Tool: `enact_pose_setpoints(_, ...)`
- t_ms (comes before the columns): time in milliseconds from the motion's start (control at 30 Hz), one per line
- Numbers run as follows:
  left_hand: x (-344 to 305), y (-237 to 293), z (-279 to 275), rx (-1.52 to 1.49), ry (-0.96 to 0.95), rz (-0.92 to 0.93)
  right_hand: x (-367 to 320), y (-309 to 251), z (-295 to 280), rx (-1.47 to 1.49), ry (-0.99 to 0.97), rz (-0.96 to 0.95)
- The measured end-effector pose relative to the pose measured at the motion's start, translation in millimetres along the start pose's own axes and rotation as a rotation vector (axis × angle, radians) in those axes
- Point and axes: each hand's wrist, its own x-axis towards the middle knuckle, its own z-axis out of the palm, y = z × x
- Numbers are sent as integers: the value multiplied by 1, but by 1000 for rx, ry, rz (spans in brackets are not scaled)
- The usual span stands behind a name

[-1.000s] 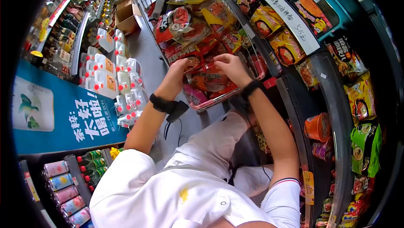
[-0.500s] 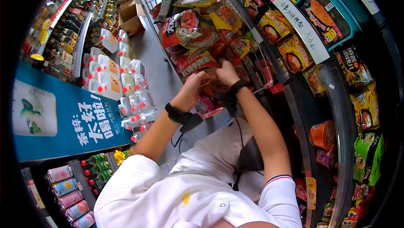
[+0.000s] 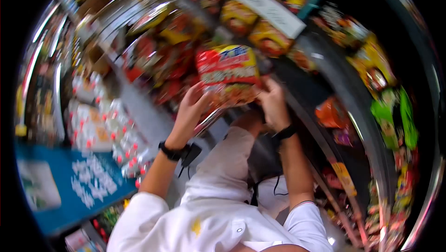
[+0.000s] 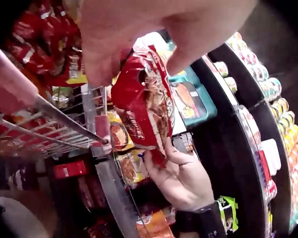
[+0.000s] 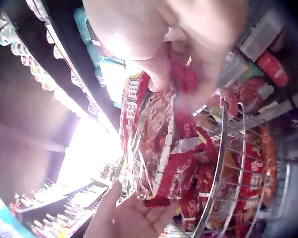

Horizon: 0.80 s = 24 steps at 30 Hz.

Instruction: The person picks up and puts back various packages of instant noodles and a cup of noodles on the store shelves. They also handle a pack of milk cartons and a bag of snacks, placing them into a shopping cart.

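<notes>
A red and yellow noodle packet (image 3: 228, 73) is held upright between both hands in front of the body, close to the cart's near end. My left hand (image 3: 189, 115) pinches its left edge, and my right hand (image 3: 274, 105) grips its right edge. In the left wrist view the packet (image 4: 143, 101) is seen edge-on, the right hand (image 4: 181, 178) pinching its lower end. The right wrist view shows the packet (image 5: 156, 134) with the right hand's fingers over its top and the left hand (image 5: 131, 215) below.
A wire cart (image 5: 223, 173) holds many noodle packets. Shelves of packets (image 3: 269, 38) run along the right. White jugs (image 3: 93, 126) with red caps and a blue sign (image 3: 111, 205) stand on the left, a cardboard box (image 3: 96, 59) behind.
Both hands have come up out of the cart with a packet, which now faces the head camera. The head view has swung, so the cart and shelves appear further left and blurred.
</notes>
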Motion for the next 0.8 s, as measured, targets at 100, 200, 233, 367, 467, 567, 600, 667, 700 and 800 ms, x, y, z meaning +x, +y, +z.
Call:
enact_pose_setpoints(100,-12,7,52,60,-212,130,-41,6,-34,-178,107,-137)
enact_pose_setpoints(200,-18,-14,82,144,-312,256,-80,0,-70,-247,219,-97)
enact_pose_setpoints(233,-17,-22,91,164,-373,292,-89,2,-78,-232,265,-142)
enact_pose_setpoints(367,-34,-32,127,184,-593,96,-136,-9,-114,-201,354,-116)
enact_pose_setpoints(467,-45,-37,148,292,-702,21,-164,-10,-135,-191,439,-113)
enact_pose_setpoints(567,-55,-39,167,493,-781,21,-189,-10,-145,-167,526,-126)
enact_pose_setpoints(600,-56,-42,171,540,-805,37,-195,-10,-147,-149,557,-134)
enact_pose_setpoints(667,-60,-44,182,592,-822,54,-205,-7,-152,-94,594,-189)
enact_pose_setpoints(700,-61,-45,187,624,-834,45,-210,-5,-155,-31,602,-205)
enact_pose_setpoints(800,-68,-54,201,669,-843,183,-226,0,-159,71,634,-285)
